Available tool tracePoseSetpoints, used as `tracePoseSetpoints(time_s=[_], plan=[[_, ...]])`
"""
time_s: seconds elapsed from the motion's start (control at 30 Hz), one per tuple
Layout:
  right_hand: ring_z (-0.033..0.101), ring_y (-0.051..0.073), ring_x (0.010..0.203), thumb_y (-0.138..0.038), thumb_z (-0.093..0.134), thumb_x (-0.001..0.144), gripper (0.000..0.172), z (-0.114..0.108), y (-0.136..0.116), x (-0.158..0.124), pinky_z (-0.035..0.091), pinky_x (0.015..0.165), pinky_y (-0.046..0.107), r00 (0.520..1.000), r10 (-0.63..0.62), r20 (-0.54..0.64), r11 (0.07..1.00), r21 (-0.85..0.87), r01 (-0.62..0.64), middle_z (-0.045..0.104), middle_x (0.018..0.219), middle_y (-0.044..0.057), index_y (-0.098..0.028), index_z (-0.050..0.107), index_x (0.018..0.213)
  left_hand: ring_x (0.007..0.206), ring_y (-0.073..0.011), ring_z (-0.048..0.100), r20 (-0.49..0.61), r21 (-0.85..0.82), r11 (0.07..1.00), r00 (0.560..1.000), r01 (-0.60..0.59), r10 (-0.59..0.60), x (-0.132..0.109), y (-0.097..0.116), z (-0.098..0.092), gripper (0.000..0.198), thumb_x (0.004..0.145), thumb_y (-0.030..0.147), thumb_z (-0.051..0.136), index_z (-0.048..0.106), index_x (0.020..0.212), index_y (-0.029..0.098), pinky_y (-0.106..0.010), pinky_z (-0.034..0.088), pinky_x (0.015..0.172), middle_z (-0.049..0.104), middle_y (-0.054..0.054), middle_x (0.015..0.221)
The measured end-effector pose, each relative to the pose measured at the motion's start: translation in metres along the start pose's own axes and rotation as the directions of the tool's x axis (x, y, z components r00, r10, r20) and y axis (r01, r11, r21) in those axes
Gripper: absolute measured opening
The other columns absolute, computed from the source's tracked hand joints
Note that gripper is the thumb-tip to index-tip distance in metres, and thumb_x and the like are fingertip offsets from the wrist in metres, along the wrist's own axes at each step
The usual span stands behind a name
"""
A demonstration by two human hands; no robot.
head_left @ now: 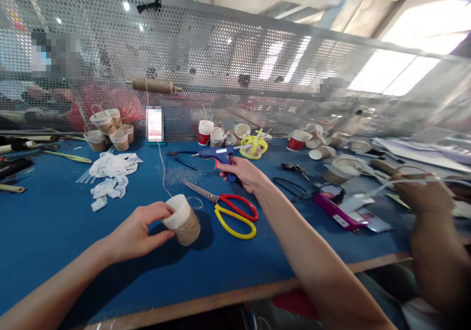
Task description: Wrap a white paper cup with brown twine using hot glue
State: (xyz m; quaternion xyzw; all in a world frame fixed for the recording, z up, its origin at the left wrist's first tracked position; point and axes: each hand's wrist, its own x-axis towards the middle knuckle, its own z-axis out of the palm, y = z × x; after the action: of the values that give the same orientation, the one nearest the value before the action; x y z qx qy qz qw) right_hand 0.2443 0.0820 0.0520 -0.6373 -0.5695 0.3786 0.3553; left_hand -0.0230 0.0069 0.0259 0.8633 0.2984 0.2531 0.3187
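My left hand [143,232] pinches the rim of a paper cup [187,224], thumb outside and fingers at the opening. The cup is tilted; twine wraps its lower part and its upper band is white. A strand of twine [162,165] runs from near the cup back to a spool [152,86]. In my right hand [241,171] is a blue glue gun [221,154], its nozzle pointing left and my fingers around the handle by the orange trigger. Scissors [235,215] with red and yellow handles lie between my hands. Behind them rest dark pliers [184,158].
Twine-wrapped cups [110,129] stand at the back left, near crumpled white strips [110,173]. Red cups [298,139] and a yellow looped object [253,146] line the back. At right, another person's hand [423,190] is near a purple tool [340,212]. A perforated metal screen [221,50] closes the far side.
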Motion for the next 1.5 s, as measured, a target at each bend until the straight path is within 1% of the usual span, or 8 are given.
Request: tracePoseSetpoints(time_s=[0.13,0.3,0.53,0.8,1.03,1.2,1.37,1.5], plan=[[0.047,0.006,0.044,-0.028,0.057,0.073,0.015,0.012,-0.005,-0.025,0.040,0.043,0.020,0.993,-0.084,0.082,0.981,0.180,0.068,0.052,0.054,-0.002,-0.013,0.055,0.072,0.083,-0.0174,0.059,0.018,-0.030,0.996,0.996,0.083,-0.083,0.001,-0.005,0.000,0.013,0.079,0.024,0.052,0.059,0.087,0.016,-0.030,0.045,0.076,0.064,-0.005,0.091],[0.043,0.006,0.041,-0.030,0.058,0.069,0.018,0.020,-0.008,-0.056,0.034,0.039,0.019,0.966,-0.156,0.208,0.965,0.242,0.103,0.050,0.047,-0.004,-0.013,0.060,0.073,0.078,-0.0196,0.059,-0.044,-0.002,0.976,0.975,0.218,-0.218,0.003,-0.017,0.000,0.018,0.078,0.028,0.051,0.060,0.087,0.015,-0.031,0.045,0.072,0.065,-0.006,0.084],[0.043,0.008,0.038,-0.034,0.062,0.068,0.018,0.016,-0.014,-0.077,0.036,0.039,0.022,0.948,-0.146,0.283,0.986,-0.035,0.162,0.048,0.042,-0.004,-0.017,0.059,0.068,0.080,-0.0203,0.059,-0.038,-0.152,0.958,0.967,0.244,-0.252,0.003,-0.018,0.000,0.021,0.078,0.029,0.054,0.062,0.090,0.014,-0.031,0.045,0.073,0.067,-0.005,0.086],[0.043,0.008,0.038,-0.035,0.059,0.069,0.016,0.021,-0.019,-0.081,0.036,0.037,0.021,0.921,-0.179,0.345,0.980,-0.019,0.197,0.051,0.050,-0.004,-0.019,0.058,0.073,0.075,-0.0182,0.057,-0.126,-0.183,0.936,0.937,0.300,-0.325,0.005,-0.019,0.006,0.018,0.077,0.029,0.054,0.062,0.083,0.013,-0.030,0.045,0.070,0.066,-0.005,0.081],[0.051,0.010,0.048,-0.034,0.054,0.074,0.018,0.028,-0.020,-0.078,0.043,0.051,0.023,0.916,-0.236,0.323,0.956,-0.094,0.279,0.054,0.050,-0.003,-0.018,0.054,0.065,0.069,-0.0163,0.055,-0.141,-0.166,0.939,0.935,0.302,-0.326,0.007,-0.019,0.010,0.020,0.078,0.032,0.052,0.059,0.080,0.013,-0.027,0.044,0.064,0.064,-0.004,0.075],[0.048,0.009,0.043,-0.035,0.052,0.075,0.018,0.035,-0.011,-0.085,0.039,0.041,0.020,0.935,-0.197,0.294,0.976,-0.034,0.216,0.051,0.046,-0.004,-0.017,0.055,0.074,0.075,-0.0188,0.058,-0.112,-0.146,0.935,0.933,0.324,-0.341,0.006,-0.018,0.011,0.023,0.077,0.028,0.052,0.061,0.088,0.010,-0.029,0.045,0.070,0.066,-0.007,0.083],[0.043,0.008,0.037,-0.033,0.053,0.075,0.024,0.039,-0.007,-0.094,0.034,0.037,0.020,0.951,-0.188,0.246,0.957,-0.174,0.234,0.048,0.040,-0.005,-0.019,0.049,0.056,0.077,-0.0187,0.058,-0.119,-0.130,0.930,0.926,0.344,-0.359,0.005,-0.018,0.009,0.024,0.078,0.030,0.052,0.062,0.088,0.011,-0.029,0.045,0.072,0.067,-0.007,0.084],[0.044,0.009,0.036,-0.031,0.053,0.075,0.021,0.038,-0.003,-0.095,0.035,0.038,0.021,0.948,-0.252,0.196,0.910,-0.285,0.301,0.046,0.037,-0.006,-0.020,0.052,0.057,0.073,-0.0179,0.058,-0.128,-0.116,0.926,0.919,0.360,-0.374,0.005,-0.017,0.007,0.024,0.078,0.032,0.052,0.062,0.086,0.011,-0.029,0.045,0.069,0.067,-0.006,0.082]])
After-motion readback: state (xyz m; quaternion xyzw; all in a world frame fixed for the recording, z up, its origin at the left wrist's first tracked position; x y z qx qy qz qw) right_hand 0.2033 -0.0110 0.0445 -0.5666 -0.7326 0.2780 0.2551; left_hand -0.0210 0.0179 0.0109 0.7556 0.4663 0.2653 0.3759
